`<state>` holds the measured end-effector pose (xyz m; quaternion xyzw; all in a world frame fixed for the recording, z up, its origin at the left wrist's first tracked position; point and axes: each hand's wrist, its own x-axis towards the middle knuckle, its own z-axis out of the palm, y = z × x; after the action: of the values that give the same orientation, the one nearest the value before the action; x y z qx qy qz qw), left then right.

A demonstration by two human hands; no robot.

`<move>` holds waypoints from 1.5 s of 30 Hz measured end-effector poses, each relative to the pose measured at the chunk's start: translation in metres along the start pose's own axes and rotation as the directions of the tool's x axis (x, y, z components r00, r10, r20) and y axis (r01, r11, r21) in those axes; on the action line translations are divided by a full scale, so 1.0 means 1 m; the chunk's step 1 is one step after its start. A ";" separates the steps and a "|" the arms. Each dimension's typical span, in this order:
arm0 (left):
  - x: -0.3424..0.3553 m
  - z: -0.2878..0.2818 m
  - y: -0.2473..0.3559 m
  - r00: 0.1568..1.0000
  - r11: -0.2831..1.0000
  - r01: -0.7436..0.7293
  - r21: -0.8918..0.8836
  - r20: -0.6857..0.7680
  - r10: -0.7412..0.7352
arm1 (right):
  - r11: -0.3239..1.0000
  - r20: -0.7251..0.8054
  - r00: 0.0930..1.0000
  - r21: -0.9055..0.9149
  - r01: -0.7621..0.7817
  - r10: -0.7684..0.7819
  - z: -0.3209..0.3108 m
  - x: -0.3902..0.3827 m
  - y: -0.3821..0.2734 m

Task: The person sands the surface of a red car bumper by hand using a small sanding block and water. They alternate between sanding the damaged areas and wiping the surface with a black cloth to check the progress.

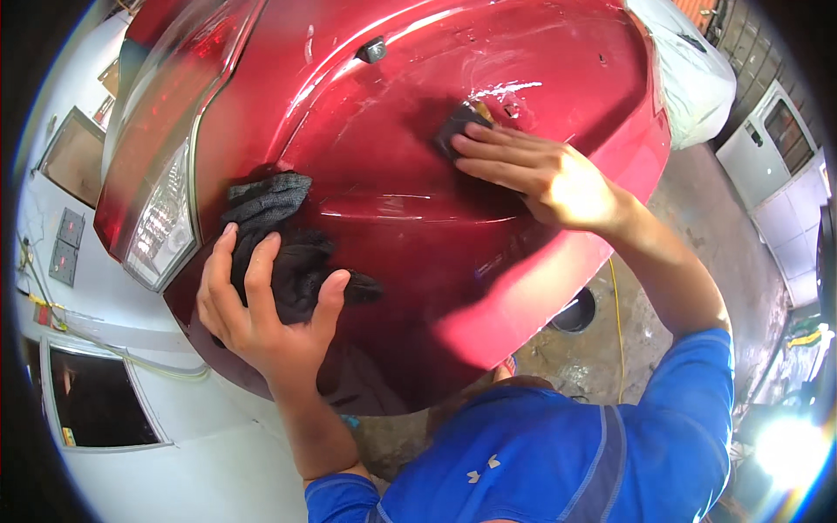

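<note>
Blue shirt fabric (540, 453) fills the bottom of the frame, nearest the camera, with both bare arms reaching up from its sleeves over a glossy red car panel (384, 322). At centre left, the left forearm (318, 436) rises almost straight, and the left hand (270, 318) lies over a crumpled black cloth (301, 257) on the panel. Its fingers are spread and gently bent, the thumb standing well apart to the right; they rest loosely and are not clenched.

From the right, the right forearm (676, 270) angles up and inward to the right hand (549, 174), just above and right of centre. That hand is held low and fairly flat, knuckles up, its nearly straight fingers pointing left onto a dark block (455, 129) that sits against the wet, shiny panel. Its thumb is hidden, so one cannot tell whether the block is gripped or only pressed. A clear-and-red lamp (166, 222) occupies the upper left.
</note>
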<state>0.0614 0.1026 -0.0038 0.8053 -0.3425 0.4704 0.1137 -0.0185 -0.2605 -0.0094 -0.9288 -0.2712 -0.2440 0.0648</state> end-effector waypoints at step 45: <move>0.157 0.045 0.033 0.815 0.791 -0.508 -0.340 0.107 0.570 | 0.898 -0.380 0.814 0.202 -0.390 0.439 0.053 -0.013 -0.098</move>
<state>0.1211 -0.0139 0.0988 0.6907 -0.6349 0.3414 0.0577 -0.0581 -0.1705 -0.0632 -0.8866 -0.0554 -0.4000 0.2258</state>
